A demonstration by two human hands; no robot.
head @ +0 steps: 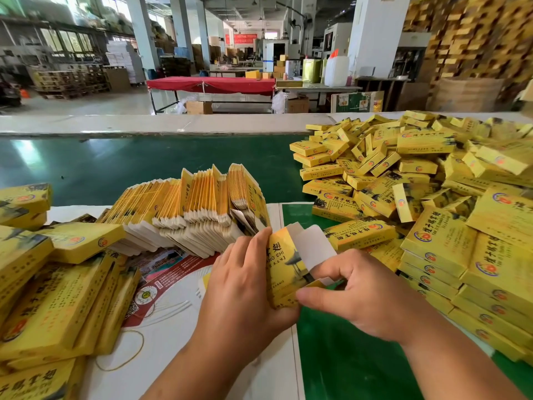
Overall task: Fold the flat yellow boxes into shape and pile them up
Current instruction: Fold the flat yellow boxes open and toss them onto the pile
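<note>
yellow box (284, 269), half-folded, gripped by left hand (242, 284); right hand (360, 293) apparently pinches its end flap (313, 284).

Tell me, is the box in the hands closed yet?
No. The box is open at its end: white flaps stick out untucked.

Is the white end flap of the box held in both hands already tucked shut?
No: the white flap of the box stands open above the right hand.

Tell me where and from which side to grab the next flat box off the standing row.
Probably pinch the top yellow edge of the nearest blank in the row of flat boxes, coming from above and the right. The blanks stand on edge, fanned, with that end exposed beside the left hand, while white flaps crowd the bottom.
</note>
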